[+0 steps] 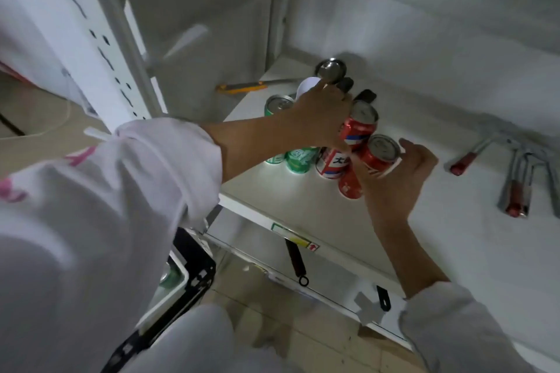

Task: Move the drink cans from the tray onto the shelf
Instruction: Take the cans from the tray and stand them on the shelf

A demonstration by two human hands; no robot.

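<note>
On the white shelf (318, 209) stands a cluster of drink cans. My left hand (321, 115) grips a red can (360, 126) at the back of the group. My right hand (400, 172) holds another red can (381, 154) beside it, tilted. Below them stand a red-white-blue can (331, 165) and a red can (350, 185). Green cans (298, 157) stand to the left, one more (277, 104) further back. The white tray (169, 291) is at lower left, mostly hidden by my sleeve, with a green can top (168, 277) showing.
A steel ladle (330, 70), a yellow-handled knife (242, 87) and a white cup (307, 86) lie at the back of the shelf. Metal tools with red handles (515, 179) lie to the right. Black utensils (297, 260) hang under the shelf edge. A perforated upright (100, 48) stands left.
</note>
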